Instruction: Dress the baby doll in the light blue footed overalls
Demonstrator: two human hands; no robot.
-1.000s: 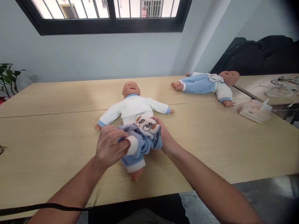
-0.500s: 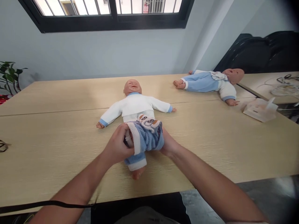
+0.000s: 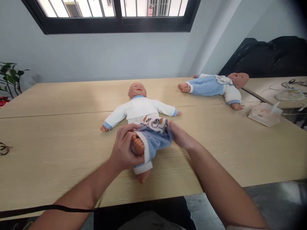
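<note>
Doll: a baby doll (image 3: 140, 110) lies on its back just beyond both hands, head pointing away, arms spread, in a white top.
Trousers: blue fleece trousers (image 3: 153, 143) with white cuffs sit bunched around the doll's hips and legs, between the two hands.
Left hand: the left hand (image 3: 124, 148) is closed around the cuff of one trouser leg, with a bare doll foot (image 3: 138, 146) poking out at its fingertips.
Right hand: the right hand (image 3: 179, 135) pinches the waistband at the doll's far hip.
Progress: both feet show past the cuffs; the waistband looks not fully up, so pulling and smoothing seem left.
Surface: a pale wooden table (image 3: 59, 134) spreads out on both sides of the hands.
Room: well to the right of the right hand lie a second doll (image 3: 216, 86) and a tissue box (image 3: 263, 115); beyond, a grey wall and window (image 3: 112, 14); far left, a plant (image 3: 9, 80).
</note>
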